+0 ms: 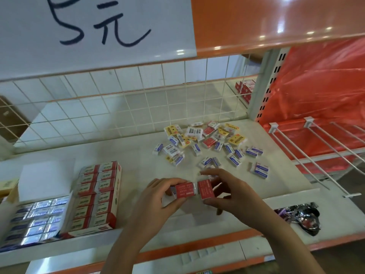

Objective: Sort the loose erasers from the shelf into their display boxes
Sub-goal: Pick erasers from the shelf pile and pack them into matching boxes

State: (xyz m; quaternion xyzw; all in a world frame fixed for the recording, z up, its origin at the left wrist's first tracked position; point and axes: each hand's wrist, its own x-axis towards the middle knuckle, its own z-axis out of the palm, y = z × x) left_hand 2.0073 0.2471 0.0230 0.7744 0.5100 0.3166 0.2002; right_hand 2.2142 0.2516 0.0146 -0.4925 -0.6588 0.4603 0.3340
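Observation:
My left hand (pixel 158 196) grips a red-sleeved eraser (pixel 184 190) above the shelf's front middle. My right hand (pixel 227 191) pinches a second red eraser (pixel 206 189) right beside it, the two ends touching. Behind them lies a loose pile of erasers (pixel 207 143) with blue, red and yellow sleeves, spread over the white shelf (pixel 128 155). At the left stands a red display box (pixel 98 196) filled with red erasers. A box of blue erasers (pixel 35 220) sits next to it, further left.
A white wire grid (pixel 138 107) closes the shelf's back. Metal hooks (pixel 320 153) stick out over orange plastic at the right. A crumpled shiny wrapper (pixel 302 216) lies at the front right. A yellow box (pixel 7 185) shows at the far left edge.

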